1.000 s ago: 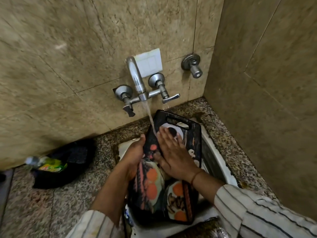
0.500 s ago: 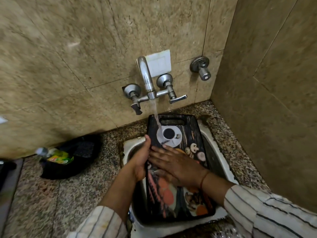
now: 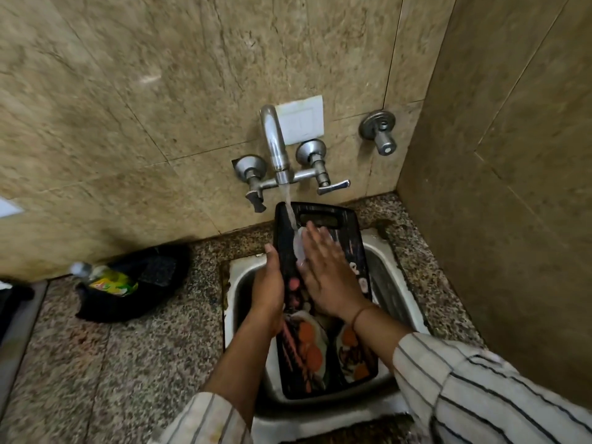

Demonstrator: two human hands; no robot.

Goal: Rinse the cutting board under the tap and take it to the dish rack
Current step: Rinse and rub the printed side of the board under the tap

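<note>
Board (image 3: 307, 347) tilted in sink (image 3: 394, 283). Left hand (image 3: 267, 290) grips its 9 o'clock edge. Right hand (image 3: 326, 277) flat on its face, fingers straight. Tap (image 3: 275, 145) runs at 12.

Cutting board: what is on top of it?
The right hand lies flat on the cutting board, and tap water runs onto it. The print beneath that hand is covered.

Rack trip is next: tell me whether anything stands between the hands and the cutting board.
Nothing. The left hand grips the cutting board by its left edge; the right hand lies flat on its face. The dish rack is out of view; that path cannot be judged.
</note>
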